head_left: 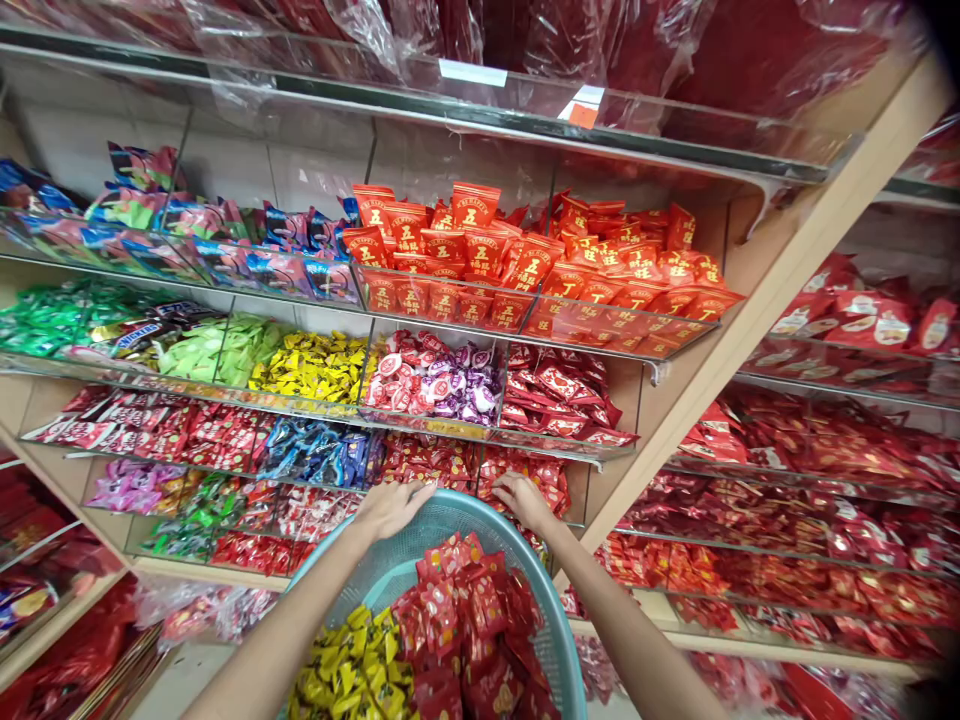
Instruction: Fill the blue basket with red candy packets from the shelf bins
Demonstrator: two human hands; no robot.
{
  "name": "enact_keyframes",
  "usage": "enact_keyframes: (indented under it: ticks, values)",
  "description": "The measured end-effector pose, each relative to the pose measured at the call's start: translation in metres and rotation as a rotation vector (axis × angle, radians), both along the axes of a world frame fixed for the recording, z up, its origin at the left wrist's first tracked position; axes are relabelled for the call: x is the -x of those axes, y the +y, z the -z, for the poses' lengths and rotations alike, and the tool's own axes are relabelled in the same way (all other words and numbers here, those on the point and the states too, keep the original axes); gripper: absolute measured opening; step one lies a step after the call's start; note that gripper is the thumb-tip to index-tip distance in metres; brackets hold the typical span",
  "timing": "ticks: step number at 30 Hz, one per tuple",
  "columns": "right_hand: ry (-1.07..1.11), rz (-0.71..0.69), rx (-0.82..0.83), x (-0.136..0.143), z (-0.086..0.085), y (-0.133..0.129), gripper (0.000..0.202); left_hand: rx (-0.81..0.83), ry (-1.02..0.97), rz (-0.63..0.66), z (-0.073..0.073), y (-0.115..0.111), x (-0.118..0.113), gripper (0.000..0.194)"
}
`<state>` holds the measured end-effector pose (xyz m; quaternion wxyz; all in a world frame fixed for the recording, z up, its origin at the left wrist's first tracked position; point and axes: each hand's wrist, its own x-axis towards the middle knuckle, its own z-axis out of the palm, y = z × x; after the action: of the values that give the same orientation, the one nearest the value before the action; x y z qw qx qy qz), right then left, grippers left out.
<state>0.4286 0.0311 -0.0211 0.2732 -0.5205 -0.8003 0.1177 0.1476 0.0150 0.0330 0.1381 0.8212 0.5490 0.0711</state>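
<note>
A teal plastic basket (559,600) sits below me, holding yellow wrapped candies (352,665) on the left and red candy packets (480,640) on the right. My left hand (391,508) reaches across its far rim, palm down and fingers stretched out, with nothing visible in it. Beyond the rim at the right, my right hand (523,500) has its fingers loosely bent and apart, close to red packets (551,482) in a low shelf compartment. Any contact between its fingertips and those packets is unclear. More red packets (427,460) lie in the compartment ahead of my left hand.
Clear-fronted shelves carry orange-red packets (472,245), yellow candies (319,367), purple candies (469,385) and blue packets (311,450). A slanting wooden upright (720,340) divides them from another filled rack at the right. Plastic-wrapped red goods (510,30) occupy the top shelf.
</note>
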Motion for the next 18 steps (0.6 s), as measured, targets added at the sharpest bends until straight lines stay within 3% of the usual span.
enact_keyframes:
  ticks: [8, 13, 18]
  values:
    - [0.195, 0.073, -0.020, -0.005, -0.004, -0.005, 0.029, 0.018, -0.009, -0.018, -0.001, -0.001, -0.001, 0.069]
    - [0.452, 0.203, -0.025, -0.017, -0.012, -0.012, 0.032, 0.014, -0.017, -0.010, 0.001, 0.000, -0.001, 0.068]
    - [0.804, 0.225, 0.175, -0.021, -0.019, -0.031, 0.035, 0.001, -0.012, -0.001, 0.004, 0.001, 0.001, 0.069]
